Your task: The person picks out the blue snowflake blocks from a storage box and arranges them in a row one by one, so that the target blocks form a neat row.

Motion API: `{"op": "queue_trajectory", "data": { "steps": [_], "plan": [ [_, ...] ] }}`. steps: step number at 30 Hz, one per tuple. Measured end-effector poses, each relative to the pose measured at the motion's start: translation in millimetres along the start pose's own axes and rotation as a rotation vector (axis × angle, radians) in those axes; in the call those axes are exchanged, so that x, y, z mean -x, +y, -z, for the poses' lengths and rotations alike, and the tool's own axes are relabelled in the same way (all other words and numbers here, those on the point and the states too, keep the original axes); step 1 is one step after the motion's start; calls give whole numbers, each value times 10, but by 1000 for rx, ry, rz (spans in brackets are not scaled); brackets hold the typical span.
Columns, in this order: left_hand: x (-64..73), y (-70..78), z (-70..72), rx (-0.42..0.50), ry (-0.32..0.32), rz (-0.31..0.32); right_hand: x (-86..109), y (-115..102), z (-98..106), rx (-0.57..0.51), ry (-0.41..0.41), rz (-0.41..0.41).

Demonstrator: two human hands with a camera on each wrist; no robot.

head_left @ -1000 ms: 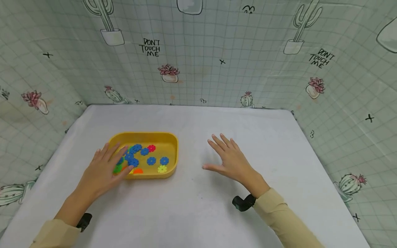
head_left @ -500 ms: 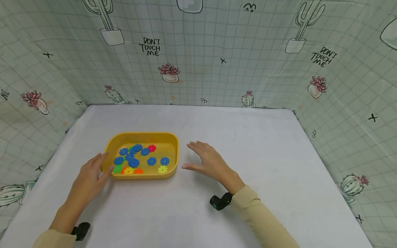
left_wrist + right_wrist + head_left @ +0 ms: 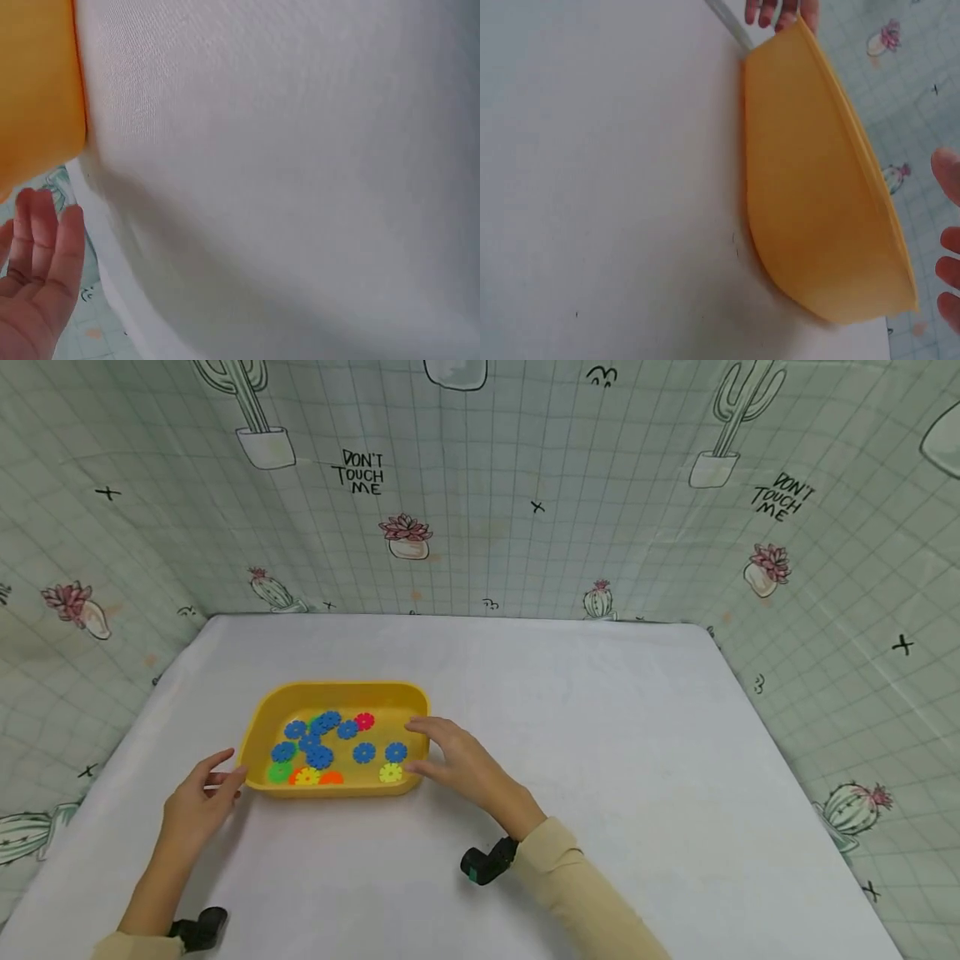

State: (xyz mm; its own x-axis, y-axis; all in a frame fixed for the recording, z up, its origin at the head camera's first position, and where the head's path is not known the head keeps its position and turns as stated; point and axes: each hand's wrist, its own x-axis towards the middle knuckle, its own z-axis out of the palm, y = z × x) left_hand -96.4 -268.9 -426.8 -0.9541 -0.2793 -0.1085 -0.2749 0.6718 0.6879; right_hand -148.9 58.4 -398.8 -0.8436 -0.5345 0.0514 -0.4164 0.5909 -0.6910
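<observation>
and here's the right hand [image 3: 472, 764], thumb and fingers parted, gripping nothing, at the right end of the yellow tray [image 3: 337, 792]; the left hand [image 3: 197, 806] waits at the other end, loosely bent, nothing in it. the tray sits flat on the white table [image 3: 600, 710], round-cornered, dotted with notched discs [image 3: 319, 757], mostly blue. some overlap, partly hiding green ones; whether any fingertip touches the rim, i can't tell.

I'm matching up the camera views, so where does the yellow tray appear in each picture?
Head: yellow tray left of centre, below mid-height.
Left wrist: yellow tray cut off at top left.
Right wrist: yellow tray right of centre, outer wall showing.
Shared landmark: the white tabletop.
</observation>
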Motion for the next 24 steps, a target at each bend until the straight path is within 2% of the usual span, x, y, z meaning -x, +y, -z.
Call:
{"op": "queue_trajectory", "data": {
  "steps": [4,7,8,13,18,24],
  "plan": [
    [-115,-199,-62,151,-20,46,-101,-77,-103,-36,-20,17],
    [-147,-268,-69,306,-66,103,-177,-128,-181,-60,-51,21],
    [-146,-265,-60,368,-83,134,-201,-147,-204,-68,-62,18],
    [-69,-123,39,607,-155,207,-327,-225,-296,-78,-107,-5],
    [13,-17,76,780,-197,251,-462,-276,-390,-77,-166,-63],
    [33,-26,50,969,-223,257,-610,-277,-491,-48,-199,-137]
  ]
}}
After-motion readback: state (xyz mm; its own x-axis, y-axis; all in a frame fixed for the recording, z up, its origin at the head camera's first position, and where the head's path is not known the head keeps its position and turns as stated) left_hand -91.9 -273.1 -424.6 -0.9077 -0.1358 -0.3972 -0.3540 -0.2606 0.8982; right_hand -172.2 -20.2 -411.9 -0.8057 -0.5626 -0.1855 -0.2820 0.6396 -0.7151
